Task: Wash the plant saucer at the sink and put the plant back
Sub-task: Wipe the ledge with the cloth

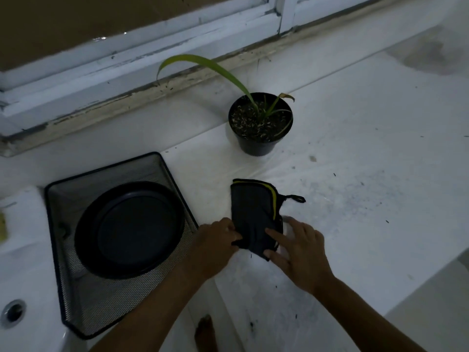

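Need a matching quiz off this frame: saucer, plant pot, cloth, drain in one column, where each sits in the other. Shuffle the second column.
Column 1
1. saucer
2. plant pot
3. cloth
4. drain

Column 2
A. flat on the counter, touched by the left hand and the right hand
B. set in the white sink, at the lower left edge of the view
C. lying inside the mesh basket
D. standing upright on the counter, near the window frame

Pairs: 1-C, 2-D, 3-A, 4-B
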The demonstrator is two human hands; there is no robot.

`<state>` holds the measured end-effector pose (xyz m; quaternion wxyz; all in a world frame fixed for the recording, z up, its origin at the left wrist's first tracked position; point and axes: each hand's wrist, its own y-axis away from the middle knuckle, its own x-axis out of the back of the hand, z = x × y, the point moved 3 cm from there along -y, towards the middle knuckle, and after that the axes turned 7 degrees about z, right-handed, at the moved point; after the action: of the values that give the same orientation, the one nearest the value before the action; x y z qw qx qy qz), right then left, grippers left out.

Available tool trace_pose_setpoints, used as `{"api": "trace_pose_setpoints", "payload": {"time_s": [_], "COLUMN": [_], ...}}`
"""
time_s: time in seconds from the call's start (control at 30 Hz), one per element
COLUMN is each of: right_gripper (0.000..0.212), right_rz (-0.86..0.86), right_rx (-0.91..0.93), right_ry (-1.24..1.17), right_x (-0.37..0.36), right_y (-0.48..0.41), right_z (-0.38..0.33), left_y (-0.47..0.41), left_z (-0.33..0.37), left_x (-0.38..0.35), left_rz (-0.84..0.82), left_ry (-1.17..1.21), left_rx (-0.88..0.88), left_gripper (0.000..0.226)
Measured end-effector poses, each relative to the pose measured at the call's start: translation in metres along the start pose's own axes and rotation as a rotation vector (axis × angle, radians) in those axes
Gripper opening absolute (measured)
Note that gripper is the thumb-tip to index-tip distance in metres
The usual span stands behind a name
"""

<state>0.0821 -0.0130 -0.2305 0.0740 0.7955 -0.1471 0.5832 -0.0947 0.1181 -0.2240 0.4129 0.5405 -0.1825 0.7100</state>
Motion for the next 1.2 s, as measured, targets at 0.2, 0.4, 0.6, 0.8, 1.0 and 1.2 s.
{"api": "trace_pose_setpoints", "payload": {"time_s": [0.2, 0.4, 0.6, 0.8, 1.0, 1.2], "right_gripper": [0.035, 0.028, 0.019, 0.013, 0.013, 0.040], "right_rz": [0.003, 0.032, -0.030, -0.053, -0.026, 0.154], "right_rx": [-0.356, -0.402, -0.637, -0.840, -1.010, -0.327], "right_ry": [-0.188, -0.350, -0.736, -1.090, -1.158, -0.387], "right_x": [-0.009, -0.003, 0.021, 0.038, 0.023, 0.025], "right_y": [0.003, -0.006, -0.024, -0.080, -0.127, -0.110], "right_z": [-0.025, -0.034, -0.009, 0.005, 0.014, -0.002], "left_y": [0.003, -0.001, -0.006, -0.054, -0.102, -0.088], "left_z": [0.007, 0.003, -0.003, -0.017, -0.036, -0.025], "left_x": [-0.011, -0.011, 0.024, 0.076, 0.070, 0.055], "left_rz": [0.033, 0.049, 0.069, 0.199, 0.263, 0.318], "left_ry": [0.141, 0.094, 0.301, 0.466, 0.518, 0.448], "left_rx": [0.123, 0.093, 0.048, 0.076, 0.225, 0.223], "left_gripper": [0.033, 0.034, 0.024, 0.018, 0.014, 0.034]}}
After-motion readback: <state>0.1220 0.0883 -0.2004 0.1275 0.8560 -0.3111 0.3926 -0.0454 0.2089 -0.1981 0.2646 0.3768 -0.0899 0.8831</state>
